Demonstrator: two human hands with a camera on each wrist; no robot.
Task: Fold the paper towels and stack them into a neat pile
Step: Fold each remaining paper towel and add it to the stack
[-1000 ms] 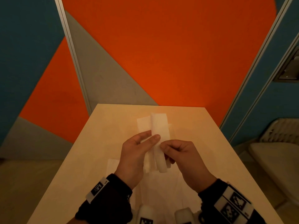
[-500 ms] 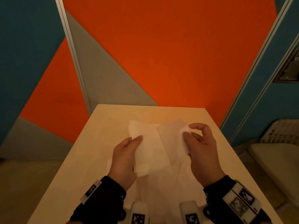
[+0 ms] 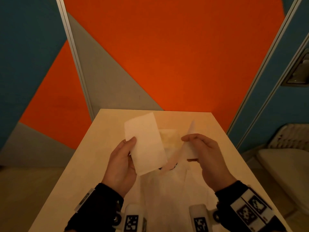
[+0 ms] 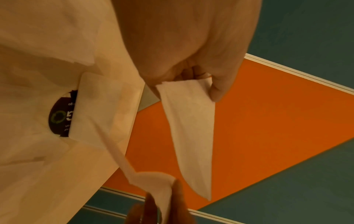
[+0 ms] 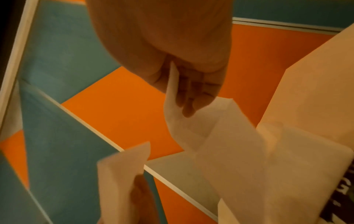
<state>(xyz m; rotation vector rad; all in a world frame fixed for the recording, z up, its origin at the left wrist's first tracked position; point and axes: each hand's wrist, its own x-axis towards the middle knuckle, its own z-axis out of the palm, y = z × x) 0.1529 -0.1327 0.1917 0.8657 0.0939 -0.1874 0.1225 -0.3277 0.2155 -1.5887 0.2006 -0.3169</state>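
Over the light wooden table (image 3: 80, 166), my left hand (image 3: 133, 145) pinches the edge of a folded white paper towel (image 3: 145, 143) and holds it up above the tabletop. My right hand (image 3: 189, 149) pinches a second white towel (image 3: 191, 131) that trails down to the white towel pack (image 3: 167, 190) near my body. In the left wrist view my left hand (image 4: 191, 84) grips its towel (image 4: 191, 128), and the pack's dark label (image 4: 61, 118) shows. My right hand (image 5: 176, 94) in the right wrist view pinches its towel (image 5: 184, 128). One folded towel (image 3: 169, 138) lies flat between my hands.
The table's far edge meets an orange, grey and teal wall (image 3: 167, 56). A pale chair (image 3: 284, 158) stands to the right of the table. Bare tabletop lies left of my left hand and along the far edge.
A second ago both hands held one folded strip together. They have drawn apart, each now with its own towel: the left moved left and up, the right moved right.
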